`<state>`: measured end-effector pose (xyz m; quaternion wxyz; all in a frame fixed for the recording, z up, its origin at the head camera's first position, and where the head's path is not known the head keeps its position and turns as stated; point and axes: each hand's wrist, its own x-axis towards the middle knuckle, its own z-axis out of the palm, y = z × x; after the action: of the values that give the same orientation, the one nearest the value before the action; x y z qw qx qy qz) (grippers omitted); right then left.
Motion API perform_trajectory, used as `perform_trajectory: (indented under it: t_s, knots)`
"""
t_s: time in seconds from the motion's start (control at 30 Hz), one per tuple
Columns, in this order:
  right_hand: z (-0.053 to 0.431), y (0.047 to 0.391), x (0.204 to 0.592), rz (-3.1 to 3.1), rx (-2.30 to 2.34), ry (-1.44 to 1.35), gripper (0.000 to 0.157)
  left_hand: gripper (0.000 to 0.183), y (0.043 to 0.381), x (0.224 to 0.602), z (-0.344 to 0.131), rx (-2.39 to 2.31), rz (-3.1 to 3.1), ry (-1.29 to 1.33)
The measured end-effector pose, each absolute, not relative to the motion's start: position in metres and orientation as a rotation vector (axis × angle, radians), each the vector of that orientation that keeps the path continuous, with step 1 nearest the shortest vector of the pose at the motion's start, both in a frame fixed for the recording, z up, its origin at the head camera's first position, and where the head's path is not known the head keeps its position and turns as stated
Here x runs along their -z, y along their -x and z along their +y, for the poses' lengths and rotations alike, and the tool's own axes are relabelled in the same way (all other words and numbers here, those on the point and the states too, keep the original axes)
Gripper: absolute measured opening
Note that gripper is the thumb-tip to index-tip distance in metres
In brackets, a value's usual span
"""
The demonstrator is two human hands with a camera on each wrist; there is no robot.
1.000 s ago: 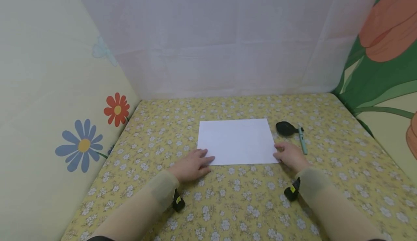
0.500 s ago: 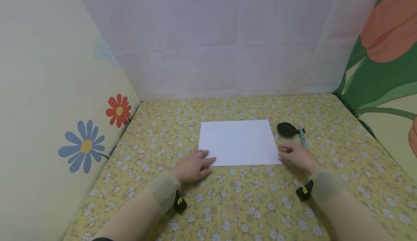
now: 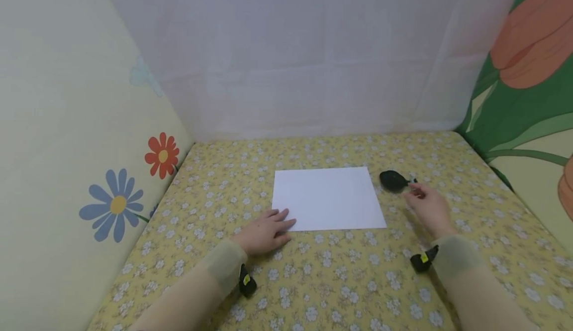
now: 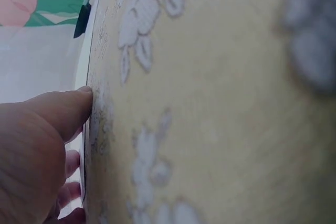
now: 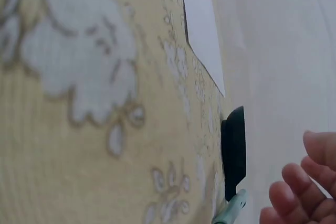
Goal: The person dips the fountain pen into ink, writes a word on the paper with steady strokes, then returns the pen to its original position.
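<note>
A blank white sheet of paper (image 3: 331,196) lies flat on the table. My left hand (image 3: 263,232) rests on its near left corner with fingers spread, and in the left wrist view the thumb (image 4: 68,107) lies along its edge. Right of the sheet is a black oval thing (image 3: 393,181) with a narrow neck. A slim mint-green pen-shaped thing (image 5: 231,208) lies across that neck. Over it hovers my right hand (image 3: 430,210), fingers loosely bent and apart from it in the right wrist view. From the head, this hand hides most of the green thing.
A yellow cloth with white flowers (image 3: 340,291) covers the table. Behind it hangs a white sheet backdrop (image 3: 286,62). Flower-printed panels stand at the left (image 3: 53,122) and right (image 3: 528,112). Each wrist wears a black strap.
My right hand has let go of the paper's right edge and moved right and away from me, over the green pen-shaped thing. The left hand stays on the paper.
</note>
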<state>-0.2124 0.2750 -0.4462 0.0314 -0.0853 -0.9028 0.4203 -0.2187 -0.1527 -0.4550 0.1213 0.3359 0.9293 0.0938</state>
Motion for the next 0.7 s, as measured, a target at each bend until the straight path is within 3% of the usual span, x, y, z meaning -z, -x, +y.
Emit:
perform_trajectory:
  t_s: [0.7]
  knots:
    - [0.293,0.218,0.452,-2.764,-1.225,0.480,0.056,0.063,0.215,0.456,-0.155,-0.258,2.638,-1.019]
